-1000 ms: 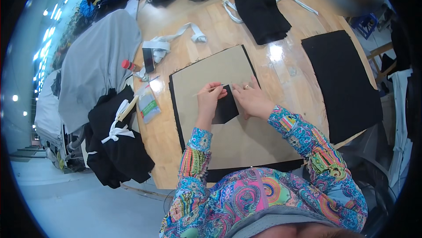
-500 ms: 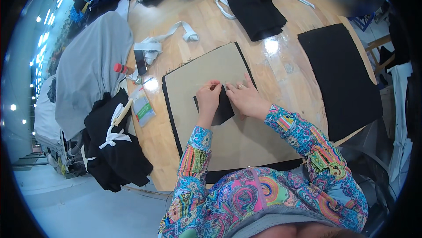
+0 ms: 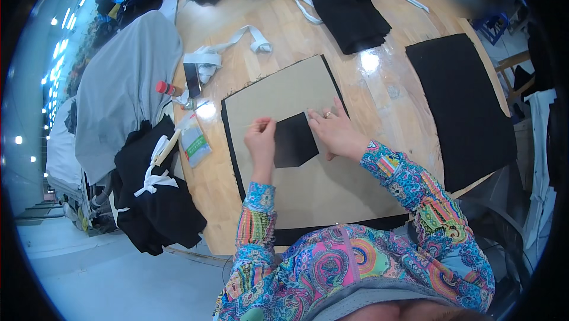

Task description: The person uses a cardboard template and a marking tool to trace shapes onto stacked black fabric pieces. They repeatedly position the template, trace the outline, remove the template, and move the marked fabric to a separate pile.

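Observation:
A large beige sheet (image 3: 361, 184), stiff-looking like a pattern board, lies on black fabric (image 3: 233, 167) that shows along its edges. In its middle is a black five-sided patch (image 3: 296, 142); whether this is a cut-out window or a separate piece, I cannot tell. My right hand (image 3: 339, 134) rests on the sheet beside the patch's right edge, fingers spread, fingertips near its upper right corner. Left of the patch, my left hand (image 3: 259, 140) has its thumb and fingers pinched together. What that pinch holds, if anything, is too small to make out.
On the wooden table (image 3: 391, 125), a black fabric panel (image 3: 465, 107) lies right, folded black cloth (image 3: 348, 10) far. At left are white strips (image 3: 204, 60), a phone (image 3: 192, 80), a red-capped bottle (image 3: 168, 88), a plastic packet (image 3: 194, 143) and tied black fabric (image 3: 154, 196).
My left hand has moved left and slightly nearer me, away from the patch's upper right corner, uncovering the patch. My right hand stays at almost the same place.

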A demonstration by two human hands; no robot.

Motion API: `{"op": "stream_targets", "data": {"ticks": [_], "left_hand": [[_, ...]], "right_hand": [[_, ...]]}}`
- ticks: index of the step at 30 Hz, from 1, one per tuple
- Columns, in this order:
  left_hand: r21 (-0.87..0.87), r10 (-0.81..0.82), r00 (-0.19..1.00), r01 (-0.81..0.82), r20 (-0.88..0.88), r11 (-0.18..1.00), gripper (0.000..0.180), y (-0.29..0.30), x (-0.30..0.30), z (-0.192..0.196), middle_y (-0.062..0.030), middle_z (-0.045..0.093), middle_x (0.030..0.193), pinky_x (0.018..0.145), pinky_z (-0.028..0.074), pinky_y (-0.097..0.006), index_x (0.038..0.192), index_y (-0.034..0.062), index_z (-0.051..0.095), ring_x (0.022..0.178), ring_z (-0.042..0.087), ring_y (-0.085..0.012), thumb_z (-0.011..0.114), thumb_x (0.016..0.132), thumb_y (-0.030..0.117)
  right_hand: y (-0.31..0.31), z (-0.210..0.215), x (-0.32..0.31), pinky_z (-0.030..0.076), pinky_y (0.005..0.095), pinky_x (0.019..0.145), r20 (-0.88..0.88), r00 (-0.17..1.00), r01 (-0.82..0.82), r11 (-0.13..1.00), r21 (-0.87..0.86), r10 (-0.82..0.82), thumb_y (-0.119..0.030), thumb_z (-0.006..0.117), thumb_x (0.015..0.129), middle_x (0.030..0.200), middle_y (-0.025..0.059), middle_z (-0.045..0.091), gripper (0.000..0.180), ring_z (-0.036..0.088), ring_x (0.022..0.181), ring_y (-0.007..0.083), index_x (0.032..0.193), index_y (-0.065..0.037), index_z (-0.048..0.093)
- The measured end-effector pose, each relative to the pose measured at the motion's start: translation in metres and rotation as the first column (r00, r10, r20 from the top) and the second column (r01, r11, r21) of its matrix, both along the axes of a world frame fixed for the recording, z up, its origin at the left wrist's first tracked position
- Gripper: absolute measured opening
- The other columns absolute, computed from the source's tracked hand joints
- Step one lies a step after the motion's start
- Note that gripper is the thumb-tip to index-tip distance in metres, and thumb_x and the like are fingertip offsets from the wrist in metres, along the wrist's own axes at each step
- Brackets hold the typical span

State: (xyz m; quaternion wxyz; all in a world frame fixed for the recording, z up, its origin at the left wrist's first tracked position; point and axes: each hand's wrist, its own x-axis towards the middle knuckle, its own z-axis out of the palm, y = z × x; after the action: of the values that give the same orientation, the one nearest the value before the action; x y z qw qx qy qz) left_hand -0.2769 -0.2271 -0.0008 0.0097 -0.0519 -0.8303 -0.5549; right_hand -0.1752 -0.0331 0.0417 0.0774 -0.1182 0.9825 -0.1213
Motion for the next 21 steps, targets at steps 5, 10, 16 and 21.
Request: {"op": "stream_targets", "data": {"ticks": [5,10,16,21], "left_hand": [[0.007,0.069,0.991,-0.071,0.117,0.997,0.013,-0.029,-0.005,0.005,-0.0016,0.064,0.072,0.054,0.042,-0.021,0.09,0.0005,0.066,0.06,0.053,-0.0055,0.065,0.083,0.011],[-0.127,0.077,0.996,-0.071,0.046,0.989,0.015,-0.027,0.001,0.009,-0.006,0.068,0.075,0.059,0.047,-0.024,0.091,-0.0003,0.067,0.065,0.059,-0.0082,0.065,0.084,0.012],[-0.159,0.098,0.993,-0.086,0.07,0.983,0.016,-0.023,0.001,0.007,-0.0098,0.069,0.076,0.064,0.049,-0.026,0.09,-0.0012,0.068,0.068,0.063,-0.0119,0.064,0.083,0.013],[-0.205,0.077,0.995,-0.087,-0.056,0.975,0.014,-0.023,0.002,0.003,-0.0069,0.068,0.074,0.058,0.047,-0.024,0.091,-0.0015,0.067,0.064,0.06,-0.0087,0.065,0.083,0.01]], "right_hand": [[0.003,-0.005,0.0,0.011,0.0662,0.107,-0.026,1.0,-0.006,1.0,-0.002,0.006,-0.025,0.089,0.043,0.14,0.013,0.041,0.09,0.043,0.127,0.032,0.121,-0.002,0.049],[0.001,-0.003,0.0,0.011,0.0658,0.108,-0.017,1.0,0.002,1.0,-0.005,-0.002,-0.024,0.09,0.043,0.14,0.0126,0.041,0.091,0.044,0.126,0.032,0.121,-0.002,0.049],[0.0,-0.001,0.0,0.011,0.0655,0.108,-0.006,1.0,0.013,1.0,0.006,-0.013,-0.024,0.09,0.042,0.14,0.0122,0.042,0.092,0.045,0.125,0.0319,0.121,-0.002,0.048],[-0.001,-0.003,0.0,0.012,0.0654,0.108,-0.015,1.0,0.009,1.0,0.015,-0.009,-0.025,0.09,0.043,0.14,0.0117,0.042,0.092,0.045,0.125,0.0317,0.121,-0.002,0.048]]}}
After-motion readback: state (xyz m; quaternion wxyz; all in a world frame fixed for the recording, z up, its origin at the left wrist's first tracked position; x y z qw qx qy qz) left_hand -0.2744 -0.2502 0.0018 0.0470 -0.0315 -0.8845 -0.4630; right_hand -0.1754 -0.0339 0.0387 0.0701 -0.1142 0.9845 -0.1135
